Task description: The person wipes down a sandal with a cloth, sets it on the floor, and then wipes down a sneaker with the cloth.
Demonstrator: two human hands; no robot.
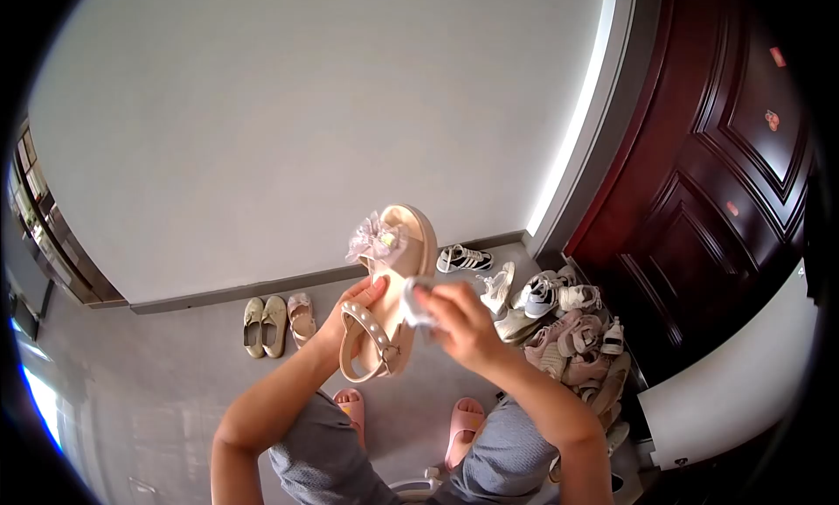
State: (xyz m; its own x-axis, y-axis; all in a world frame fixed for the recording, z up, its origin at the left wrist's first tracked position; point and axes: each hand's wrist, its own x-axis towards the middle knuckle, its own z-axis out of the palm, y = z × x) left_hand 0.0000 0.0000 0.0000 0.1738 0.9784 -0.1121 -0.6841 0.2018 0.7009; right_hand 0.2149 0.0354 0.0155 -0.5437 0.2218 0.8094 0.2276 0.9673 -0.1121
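A beige sandal (395, 258) with a sheer flower bow at the toe and a pearl-studded ankle strap is held up in front of me, toe pointing away. My left hand (357, 306) grips it from its left side, the thumb lying over the insole. My right hand (463, 321) is at the sandal's right edge, its fingers closed on a crumpled white cloth or tissue (414, 304). The white piece touches or nearly touches the sole's side; I cannot tell which.
A heap of shoes (577, 330) lies right, by the dark red door (699, 208). A black-and-white sneaker (465, 258) sits near the wall (306, 129). Beige flats (264, 326) and a pale mate-like sandal (301, 316) stand left. My feet wear pink slippers (463, 431).
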